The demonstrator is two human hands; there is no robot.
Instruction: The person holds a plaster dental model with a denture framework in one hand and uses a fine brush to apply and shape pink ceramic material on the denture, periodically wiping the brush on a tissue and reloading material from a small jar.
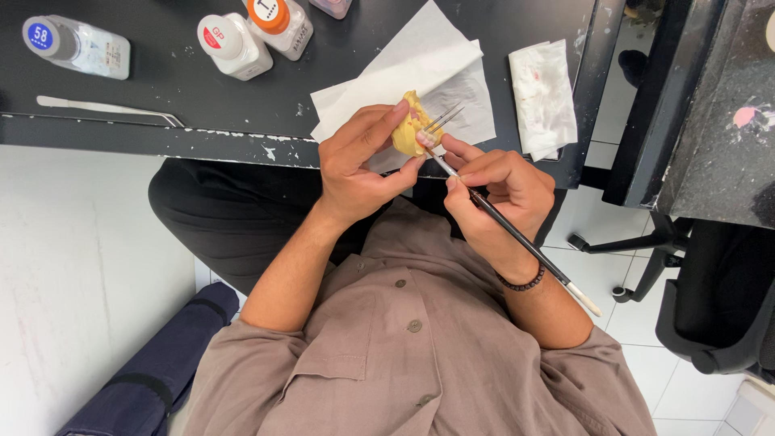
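Observation:
My left hand (359, 161) grips a small yellow dental model (408, 129) between thumb and fingers, with two thin metal pins (444, 119) sticking out of it to the right. My right hand (496, 194) holds a thin black-handled brush (517, 234) like a pen, its tip touching the model near my left thumb. The brush's pale end points down to the right past my wrist. Both hands hover over the front edge of a black workbench (161, 97), above white paper sheets (412, 73).
Two white jars (234, 44) and a clear bottle with a blue cap (77, 47) stand at the back left. Metal tweezers (105, 109) lie near the bench edge. A stained folded tissue (542, 97) is at the right, a black chair (710, 299) beyond.

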